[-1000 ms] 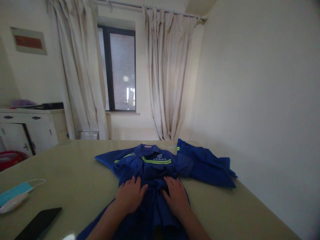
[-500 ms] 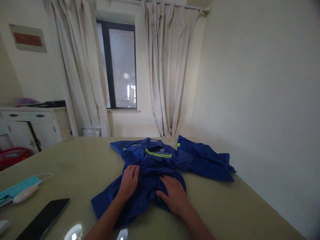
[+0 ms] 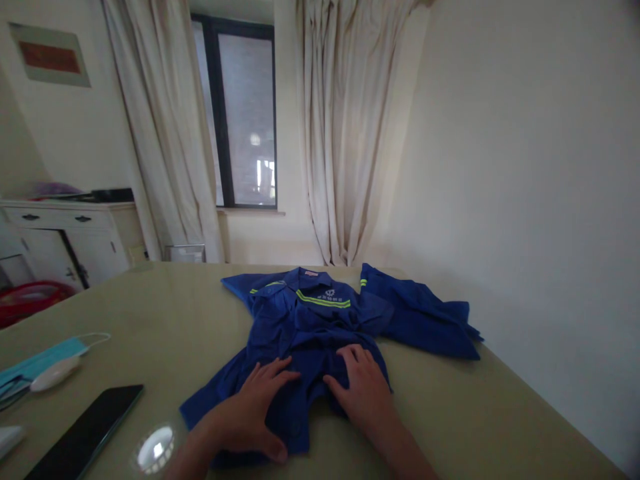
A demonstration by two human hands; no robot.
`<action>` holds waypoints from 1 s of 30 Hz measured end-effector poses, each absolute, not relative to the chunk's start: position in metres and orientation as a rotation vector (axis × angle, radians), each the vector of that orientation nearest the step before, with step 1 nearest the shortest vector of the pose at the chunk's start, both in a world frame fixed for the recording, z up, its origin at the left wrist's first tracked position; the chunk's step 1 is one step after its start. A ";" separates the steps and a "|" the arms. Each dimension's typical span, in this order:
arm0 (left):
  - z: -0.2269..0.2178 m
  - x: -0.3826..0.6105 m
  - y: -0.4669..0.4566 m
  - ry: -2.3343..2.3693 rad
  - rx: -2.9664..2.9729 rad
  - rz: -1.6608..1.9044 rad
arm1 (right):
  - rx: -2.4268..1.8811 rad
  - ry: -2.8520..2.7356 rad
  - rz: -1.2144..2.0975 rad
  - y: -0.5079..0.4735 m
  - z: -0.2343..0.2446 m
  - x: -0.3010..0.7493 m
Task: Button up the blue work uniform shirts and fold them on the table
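Note:
A blue work jacket [image 3: 320,320] lies front up on the table, its collar at the far side, with yellow-green stripes and a white logo on the chest. Its lower part is rumpled. My left hand [image 3: 250,413] rests over the lower left part, fingers spread and thumb apart. On the lower right part lies my right hand [image 3: 363,387], its fingers bent a little and the thumb held away. Neither hand visibly grasps the cloth. More blue cloth [image 3: 425,317] with a yellow-green band, partly folded, stretches to the right of the jacket.
On the table's [image 3: 175,307] left side lie a black phone [image 3: 87,433], a light blue face mask [image 3: 45,360] and a whitish oval object [image 3: 55,373]. A wall [image 3: 540,233] borders the right side. A white cabinet [image 3: 95,233] and a red basin [image 3: 35,300] stand beyond the left edge.
My left hand has come nearer and turned, its fingers now spread wider. The right hand has shifted slightly right. The jacket's lower front lies differently, and the view has tilted downward.

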State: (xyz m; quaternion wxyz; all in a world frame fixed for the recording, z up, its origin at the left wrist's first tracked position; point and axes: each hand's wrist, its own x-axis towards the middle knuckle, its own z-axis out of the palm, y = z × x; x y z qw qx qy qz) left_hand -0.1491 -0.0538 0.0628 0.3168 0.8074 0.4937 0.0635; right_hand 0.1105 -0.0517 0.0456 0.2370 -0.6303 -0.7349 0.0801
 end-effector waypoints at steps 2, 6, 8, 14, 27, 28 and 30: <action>0.059 -0.146 -0.055 1.316 2.110 0.220 | -1.791 -2.006 0.267 -0.050 0.043 0.115; 0.042 -0.140 -0.048 1.369 2.120 0.439 | -1.724 -2.018 0.439 -0.047 0.040 0.121; 0.036 -0.141 -0.043 1.390 2.100 0.561 | -1.664 -1.977 0.525 -0.045 0.042 0.124; 0.045 -0.147 -0.038 1.333 1.882 0.823 | -1.370 -1.615 0.886 -0.034 0.051 0.135; 0.074 -0.159 -0.051 1.126 0.830 1.171 | -0.983 -0.810 1.506 -0.026 0.051 0.157; 0.078 -0.162 -0.053 1.093 0.762 1.138 | -1.008 -0.915 1.439 -0.025 0.050 0.162; 0.085 -0.168 -0.054 1.081 0.695 1.101 | -1.092 -1.173 1.206 -0.023 0.051 0.172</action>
